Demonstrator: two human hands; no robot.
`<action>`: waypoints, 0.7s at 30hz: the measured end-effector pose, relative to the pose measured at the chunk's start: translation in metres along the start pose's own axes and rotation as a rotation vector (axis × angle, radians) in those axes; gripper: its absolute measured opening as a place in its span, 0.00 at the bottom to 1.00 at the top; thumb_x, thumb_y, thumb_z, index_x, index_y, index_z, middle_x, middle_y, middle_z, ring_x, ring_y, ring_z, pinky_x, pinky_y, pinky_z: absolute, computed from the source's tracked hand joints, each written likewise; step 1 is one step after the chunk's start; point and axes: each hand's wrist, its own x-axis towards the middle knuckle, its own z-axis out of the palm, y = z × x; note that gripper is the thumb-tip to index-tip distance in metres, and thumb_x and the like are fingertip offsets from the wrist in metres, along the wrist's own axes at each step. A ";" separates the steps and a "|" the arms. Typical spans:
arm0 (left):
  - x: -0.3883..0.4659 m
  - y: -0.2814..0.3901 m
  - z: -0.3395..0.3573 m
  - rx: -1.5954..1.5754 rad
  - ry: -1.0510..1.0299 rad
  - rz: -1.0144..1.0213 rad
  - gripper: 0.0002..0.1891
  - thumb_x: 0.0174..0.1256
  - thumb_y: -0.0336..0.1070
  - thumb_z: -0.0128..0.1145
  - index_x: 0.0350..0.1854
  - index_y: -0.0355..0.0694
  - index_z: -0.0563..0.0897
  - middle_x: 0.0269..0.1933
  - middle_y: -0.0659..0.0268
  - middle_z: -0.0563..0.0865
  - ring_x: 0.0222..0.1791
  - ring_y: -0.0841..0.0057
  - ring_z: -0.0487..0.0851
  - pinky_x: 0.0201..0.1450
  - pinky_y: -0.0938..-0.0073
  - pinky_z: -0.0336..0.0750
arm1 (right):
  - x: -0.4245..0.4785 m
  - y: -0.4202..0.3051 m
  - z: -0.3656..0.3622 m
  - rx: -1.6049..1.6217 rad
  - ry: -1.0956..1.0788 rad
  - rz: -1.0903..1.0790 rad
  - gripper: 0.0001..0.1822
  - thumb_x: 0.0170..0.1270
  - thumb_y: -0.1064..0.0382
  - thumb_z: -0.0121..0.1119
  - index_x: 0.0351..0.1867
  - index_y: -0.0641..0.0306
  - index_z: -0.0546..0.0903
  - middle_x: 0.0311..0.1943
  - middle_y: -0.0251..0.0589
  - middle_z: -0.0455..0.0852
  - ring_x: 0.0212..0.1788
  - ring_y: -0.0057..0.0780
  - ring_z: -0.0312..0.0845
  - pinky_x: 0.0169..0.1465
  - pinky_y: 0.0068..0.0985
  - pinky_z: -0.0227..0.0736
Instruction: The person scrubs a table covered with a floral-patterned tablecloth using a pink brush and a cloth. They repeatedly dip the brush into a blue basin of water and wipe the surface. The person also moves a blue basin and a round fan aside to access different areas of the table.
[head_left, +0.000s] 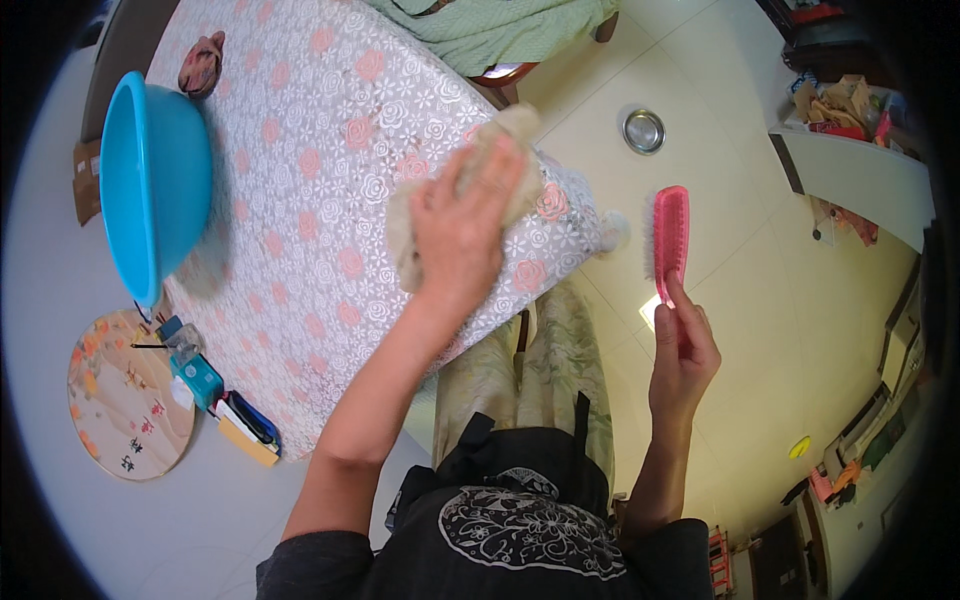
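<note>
My left hand (461, 225) lies palm down over a beige cloth (405, 240), pressing it onto the tablecloth near the table's corner; hand and cloth are slightly blurred. White and pink roses pattern the tablecloth (307, 225). Between thumb and fingers, my right hand (684, 352) grips the handle end of a pink scrubbing brush (673, 232). The brush is held upright in the view, out past the table's edge above the floor, its pale bristles facing left towards the table.
A blue plastic basin (176, 180) stands at the table's left side, near a crumpled dark pink cloth (202, 66). A round fan (131, 397) and a teal box (199, 381) are lower left. A metal bowl (643, 132) rests on the tiled floor (750, 300). A green cover (510, 34) drapes a seat.
</note>
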 end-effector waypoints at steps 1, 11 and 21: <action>-0.009 0.013 0.005 -0.036 -0.028 0.012 0.31 0.55 0.25 0.58 0.66 0.46 0.81 0.73 0.70 0.78 0.65 0.62 0.78 0.55 0.59 0.69 | 0.000 -0.001 0.000 -0.001 -0.033 0.037 0.18 0.71 0.72 0.63 0.61 0.61 0.85 0.35 0.34 0.84 0.32 0.16 0.71 0.36 0.16 0.68; -0.051 0.008 -0.020 0.095 -0.087 -0.255 0.52 0.52 0.63 0.68 0.76 0.36 0.66 0.79 0.53 0.64 0.79 0.49 0.57 0.74 0.37 0.43 | 0.001 -0.013 0.017 -0.342 -0.177 -0.146 0.18 0.67 0.68 0.67 0.57 0.47 0.88 0.27 0.35 0.78 0.23 0.25 0.74 0.26 0.26 0.70; -0.060 0.008 -0.006 0.111 -0.088 -0.276 0.72 0.35 0.84 0.66 0.79 0.33 0.60 0.82 0.49 0.57 0.82 0.49 0.52 0.75 0.31 0.34 | 0.005 -0.026 0.030 -0.588 -0.242 -0.237 0.20 0.69 0.65 0.65 0.60 0.38 0.86 0.25 0.34 0.74 0.20 0.30 0.74 0.24 0.30 0.70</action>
